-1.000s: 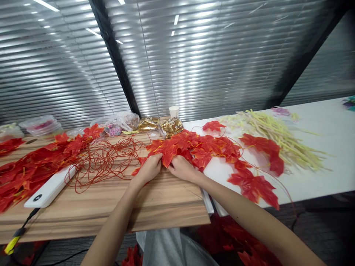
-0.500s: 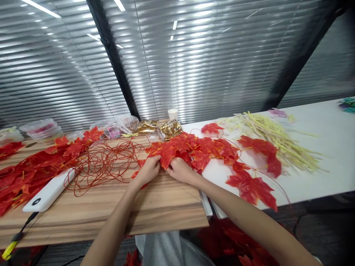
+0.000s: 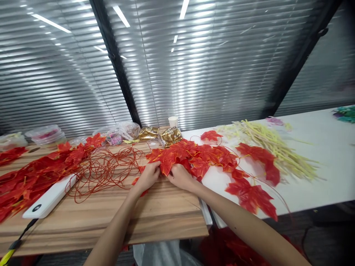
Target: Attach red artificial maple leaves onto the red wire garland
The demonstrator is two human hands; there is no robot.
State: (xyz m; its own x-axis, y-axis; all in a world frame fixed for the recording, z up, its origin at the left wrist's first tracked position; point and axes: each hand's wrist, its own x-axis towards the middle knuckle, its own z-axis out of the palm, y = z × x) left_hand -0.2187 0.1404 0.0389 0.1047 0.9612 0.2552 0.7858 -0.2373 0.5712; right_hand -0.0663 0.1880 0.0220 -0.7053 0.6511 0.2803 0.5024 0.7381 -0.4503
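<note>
My left hand (image 3: 149, 176) and my right hand (image 3: 181, 176) sit side by side at the near edge of a pile of red fabric maple leaves (image 3: 199, 155). Both have their fingers curled and pinched on one leaf (image 3: 166, 163) of that pile. A tangle of thin red wire (image 3: 107, 168) lies just left of my left hand on the wooden table (image 3: 155, 210). A leaf garland (image 3: 251, 194) trails off to the right over the white table (image 3: 318, 166).
More red leaves (image 3: 30, 177) are heaped at the left beside a white power strip (image 3: 50, 195). Clear bags (image 3: 123, 131), gold packets (image 3: 170, 135) and a paper cup (image 3: 173, 121) stand at the back. Pale yellow stems (image 3: 274, 147) cover the white table. Blinds (image 3: 194, 66) close off the far side.
The camera has tipped upward a little, so the tables sit lower in view. Both hands stay pinched on the same leaf, with almost no movement.
</note>
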